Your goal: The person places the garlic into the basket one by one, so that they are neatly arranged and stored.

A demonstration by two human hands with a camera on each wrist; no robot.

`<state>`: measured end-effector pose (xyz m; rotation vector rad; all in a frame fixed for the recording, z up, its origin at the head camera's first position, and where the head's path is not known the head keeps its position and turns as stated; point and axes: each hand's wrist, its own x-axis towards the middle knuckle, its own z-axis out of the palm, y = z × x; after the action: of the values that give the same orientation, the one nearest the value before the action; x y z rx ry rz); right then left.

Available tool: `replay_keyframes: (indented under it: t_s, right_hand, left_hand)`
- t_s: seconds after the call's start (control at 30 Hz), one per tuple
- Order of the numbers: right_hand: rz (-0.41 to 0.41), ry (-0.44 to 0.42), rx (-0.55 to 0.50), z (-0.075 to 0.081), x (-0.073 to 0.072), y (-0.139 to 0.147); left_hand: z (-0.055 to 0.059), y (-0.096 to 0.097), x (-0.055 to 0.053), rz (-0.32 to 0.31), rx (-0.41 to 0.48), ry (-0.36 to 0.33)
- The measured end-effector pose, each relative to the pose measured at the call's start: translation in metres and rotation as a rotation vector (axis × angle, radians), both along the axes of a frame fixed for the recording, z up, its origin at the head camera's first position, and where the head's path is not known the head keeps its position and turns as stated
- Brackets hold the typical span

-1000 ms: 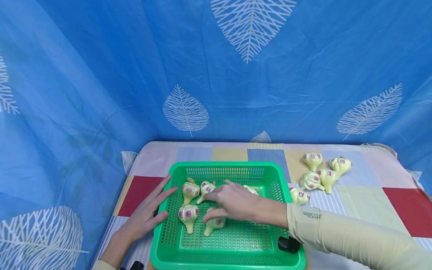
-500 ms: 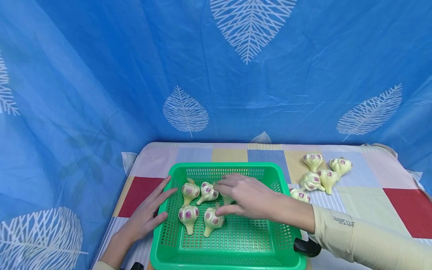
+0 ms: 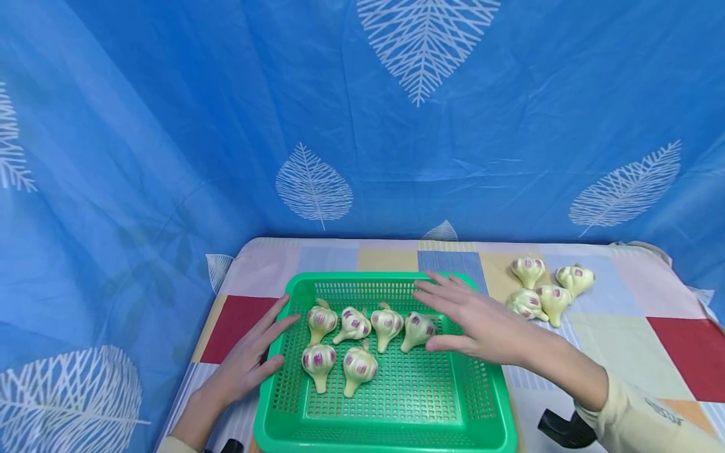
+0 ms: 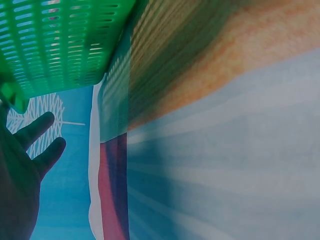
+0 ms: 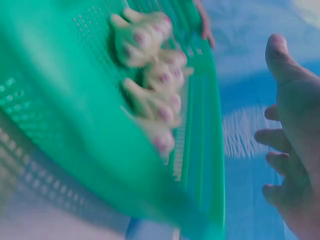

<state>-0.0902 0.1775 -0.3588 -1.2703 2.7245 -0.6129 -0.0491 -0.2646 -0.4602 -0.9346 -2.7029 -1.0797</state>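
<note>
Several garlic bulbs lie in the green plastic basket, four-sided with slotted walls: a back row and a shorter front row. My left hand rests at the basket's left rim, fingers spread and fairly straight; the left wrist view shows its fingers below the basket's edge. Over the right side of the basket is my right hand, fingers extended and nothing in its grasp. Its thumb overlaps the edge of the rightmost garlic bulb in the head view. The right wrist view has this hand beside the basket rim.
More garlic bulbs sit clustered on the patchwork tablecloth to the right, partly behind my right forearm's line. A blue curtain with white leaf prints hangs behind the table and along its left side.
My right hand has drawn back to the right, off the bulbs in the middle of the basket, uncovering the back row. Its arm now covers the nearest loose bulb. The left hand stays put.
</note>
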Motion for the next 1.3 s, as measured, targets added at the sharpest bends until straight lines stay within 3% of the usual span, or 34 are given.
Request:
replay_keyframes:
  t_s: [0.17, 0.37, 0.5, 0.63, 0.77, 0.87, 1.1, 1.3]
  right_hand:
    - [-0.148, -0.097, -0.047, -0.011, 0.010, 0.033]
    - [-0.299, -0.170, -0.208, -0.040, 0.031, 0.061]
    - [-0.427, -0.162, -0.323, -0.059, 0.051, 0.079]
    - [-0.563, -0.105, -0.372, -0.075, 0.074, 0.095]
    - [-0.644, -0.054, -0.397, -0.094, 0.094, 0.105]
    - [-0.694, -0.077, -0.430, -0.110, 0.103, 0.107]
    - [-0.809, -0.163, -0.556, -0.141, 0.106, 0.111]
    - [-0.725, -0.186, -0.724, -0.146, 0.084, 0.115]
  left_hand:
    - [-0.001, 0.001, 0.000, -0.002, 0.005, -0.005]
    - [-0.003, -0.002, 0.000, 0.006, -0.002, 0.002]
    - [-0.002, -0.001, -0.001, 0.005, -0.002, -0.010]
    - [0.000, 0.000, -0.002, -0.003, 0.001, -0.023]
    - [0.000, 0.000, -0.001, 0.001, 0.001, -0.019]
    - [0.000, -0.001, -0.001, 0.001, 0.001, -0.010]
    - [0.000, 0.000, -0.002, -0.006, 0.003, -0.018]
    - [0.000, 0.000, -0.001, 0.005, 0.010, -0.026]
